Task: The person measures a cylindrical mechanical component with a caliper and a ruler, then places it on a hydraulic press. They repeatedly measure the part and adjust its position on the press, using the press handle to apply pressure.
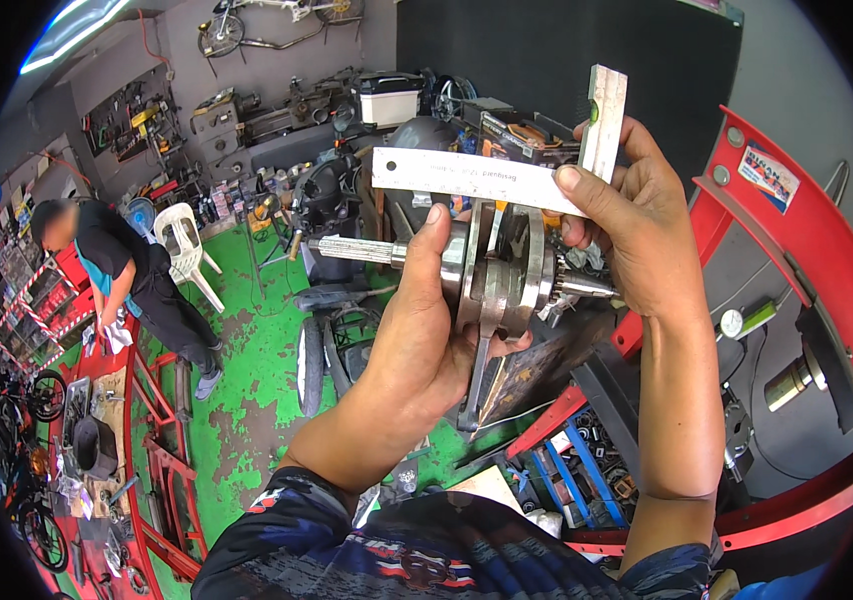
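Observation:
My left hand point(415, 350) is wrapped round a shiny metal crankshaft point(459, 272), its thumb up along the near flywheel. The splined shaft end points left and a toothed gear end points right. From between the flywheels a connecting rod point(482, 370) hangs down. My right hand point(652, 230) grips a try square point(467, 178) at its corner, thumb pressed on the blade. The pale blade reaches left across the top of the crankshaft; its stock, with a green level vial, stands upward. Whether the blade touches the flywheels I cannot tell.
A red metal press frame point(797, 205) curves along the right, with a pressure gauge point(731, 322) beside it. Below lies a blue rack point(575, 470) of parts. Left, a person point(112, 270) bends over a red bench near a white chair point(185, 250). Engines and boxes line the back.

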A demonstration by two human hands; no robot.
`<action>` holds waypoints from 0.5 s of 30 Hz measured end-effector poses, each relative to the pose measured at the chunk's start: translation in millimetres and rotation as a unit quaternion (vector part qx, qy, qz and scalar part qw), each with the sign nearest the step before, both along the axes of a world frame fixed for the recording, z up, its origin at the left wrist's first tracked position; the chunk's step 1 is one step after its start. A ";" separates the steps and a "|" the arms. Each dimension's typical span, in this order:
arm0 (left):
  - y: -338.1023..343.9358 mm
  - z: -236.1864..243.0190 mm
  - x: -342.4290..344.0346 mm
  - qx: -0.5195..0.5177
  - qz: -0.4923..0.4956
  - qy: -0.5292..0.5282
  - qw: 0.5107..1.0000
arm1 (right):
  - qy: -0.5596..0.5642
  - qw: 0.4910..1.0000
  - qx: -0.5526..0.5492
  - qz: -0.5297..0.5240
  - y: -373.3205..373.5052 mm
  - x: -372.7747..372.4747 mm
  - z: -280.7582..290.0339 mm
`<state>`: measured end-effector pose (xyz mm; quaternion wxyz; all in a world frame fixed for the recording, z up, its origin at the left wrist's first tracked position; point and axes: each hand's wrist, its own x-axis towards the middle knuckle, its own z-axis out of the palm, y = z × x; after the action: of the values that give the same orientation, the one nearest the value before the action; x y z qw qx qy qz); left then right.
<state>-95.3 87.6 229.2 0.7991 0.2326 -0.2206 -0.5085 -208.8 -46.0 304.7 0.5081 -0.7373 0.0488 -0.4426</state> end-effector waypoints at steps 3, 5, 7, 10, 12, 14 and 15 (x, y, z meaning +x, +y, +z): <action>-4.2 -0.6 -3.0 0.003 -0.008 -0.007 1.000 | -0.001 1.000 0.005 -0.006 -4.4 -4.6 -3.1; -7.5 -2.5 -3.5 0.003 -0.019 -0.013 1.000 | 0.006 1.000 0.008 -0.014 -7.6 -8.5 -4.2; -12.0 -5.8 -1.4 0.001 -0.035 -0.017 0.999 | 0.020 0.999 0.022 -0.012 -10.3 -15.8 -3.9; -16.0 -10.6 -0.8 -0.021 -0.115 0.026 0.993 | -0.007 0.997 0.069 -0.016 -19.5 -23.2 -9.7; -18.3 -16.0 -1.4 -0.035 -0.173 0.047 0.983 | -0.037 0.994 0.107 0.011 -35.4 -28.0 -25.7; -23.3 -21.8 -5.6 -0.033 -0.221 0.077 0.972 | -0.059 0.980 0.187 -0.014 -33.1 -25.7 -48.2; -25.4 -25.2 -6.9 -0.028 -0.237 0.083 0.968 | -0.063 0.975 0.211 -0.013 -33.1 -23.5 -63.3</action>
<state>-102.2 62.2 204.0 0.6774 0.1083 -0.2160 -0.6948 -232.4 -79.1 241.4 0.6482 -0.5836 0.1182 -0.4747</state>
